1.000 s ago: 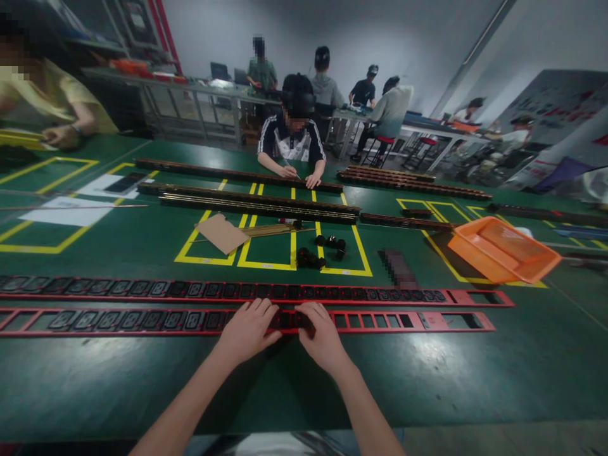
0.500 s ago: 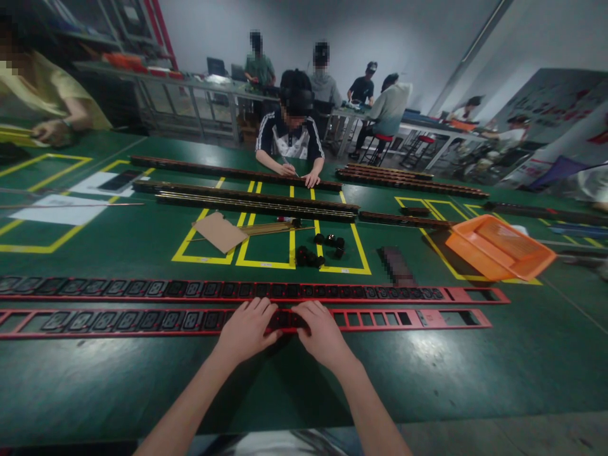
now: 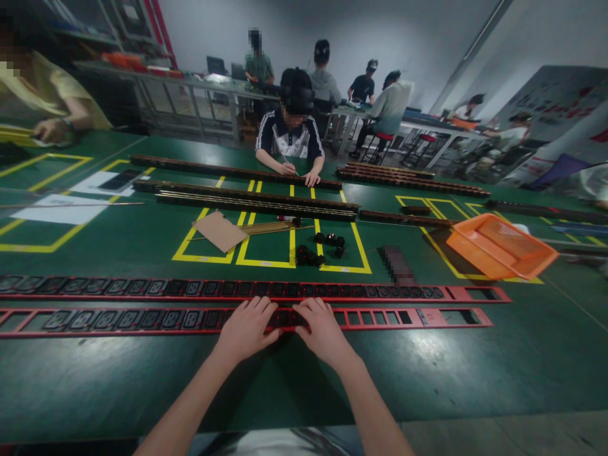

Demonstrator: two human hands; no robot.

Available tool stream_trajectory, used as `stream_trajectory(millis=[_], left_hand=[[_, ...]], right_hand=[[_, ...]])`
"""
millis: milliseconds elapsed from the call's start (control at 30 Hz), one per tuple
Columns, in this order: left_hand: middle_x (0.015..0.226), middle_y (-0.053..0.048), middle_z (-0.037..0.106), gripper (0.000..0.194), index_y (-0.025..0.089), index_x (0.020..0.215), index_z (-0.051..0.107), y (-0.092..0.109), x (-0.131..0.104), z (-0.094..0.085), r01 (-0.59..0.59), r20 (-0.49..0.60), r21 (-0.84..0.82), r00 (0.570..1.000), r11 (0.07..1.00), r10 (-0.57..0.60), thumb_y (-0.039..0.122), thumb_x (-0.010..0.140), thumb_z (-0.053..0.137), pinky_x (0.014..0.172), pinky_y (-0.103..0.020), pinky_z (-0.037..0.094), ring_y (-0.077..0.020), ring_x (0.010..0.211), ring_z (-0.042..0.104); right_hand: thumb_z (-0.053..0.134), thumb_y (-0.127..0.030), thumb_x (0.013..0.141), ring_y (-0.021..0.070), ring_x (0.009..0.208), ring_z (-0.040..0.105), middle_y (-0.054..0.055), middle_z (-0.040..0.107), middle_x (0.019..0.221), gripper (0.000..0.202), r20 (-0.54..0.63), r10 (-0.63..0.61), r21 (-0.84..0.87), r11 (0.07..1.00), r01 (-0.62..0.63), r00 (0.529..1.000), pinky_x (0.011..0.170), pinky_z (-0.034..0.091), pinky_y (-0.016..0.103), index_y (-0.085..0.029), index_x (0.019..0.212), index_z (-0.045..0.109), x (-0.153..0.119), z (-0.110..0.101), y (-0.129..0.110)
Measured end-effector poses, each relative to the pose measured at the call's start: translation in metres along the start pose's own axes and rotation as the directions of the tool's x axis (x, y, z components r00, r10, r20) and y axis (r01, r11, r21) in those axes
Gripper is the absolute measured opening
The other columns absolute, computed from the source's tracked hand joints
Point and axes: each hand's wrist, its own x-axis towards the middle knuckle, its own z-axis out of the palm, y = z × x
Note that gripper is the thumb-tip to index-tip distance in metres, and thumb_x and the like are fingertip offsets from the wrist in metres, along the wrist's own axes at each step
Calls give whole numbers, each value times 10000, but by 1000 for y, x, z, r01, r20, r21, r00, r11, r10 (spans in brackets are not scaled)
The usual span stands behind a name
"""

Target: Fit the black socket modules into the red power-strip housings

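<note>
Two long red power strip frames lie side by side on the green table. In the nearer red power strip frame (image 3: 370,318), black sockets (image 3: 152,318) fill the left stretch, while several slots to the right are open. My left hand (image 3: 251,324) grips this nearer frame around its middle, fingers over the far edge and thumb at the near edge. Just to its right, my right hand (image 3: 320,326) holds the same frame in a like way. Between the hands sit dark sockets, partly hidden by my fingers. The farther red frame (image 3: 475,294) is lined with black sockets along most of its length.
Beyond the frames lie loose black sockets (image 3: 308,256), a cardboard piece (image 3: 219,231) and a dark phone-like slab (image 3: 398,265). An orange basket (image 3: 501,247) stands tilted at the right. Long dark rails (image 3: 256,202) cross the table before a co-worker (image 3: 291,136).
My right hand has shifted very slightly to the right along the nearer frame. My left hand stays in nearly the same place.
</note>
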Motion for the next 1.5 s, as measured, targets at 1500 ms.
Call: stream_trajectory(millis=[1500], left_hand=[[1088,-57,598,364,229,1149,559,-1,-1,3,-26,-32,41,999,999,27,454,864,553,896,-409,417,-254,1028,526]], right_hand=[[724,-153,800,233,1055,484,15,579,1097,292,31,112,35,993,-113,993,901,392,398,-247,1050,607,8,1,-4]])
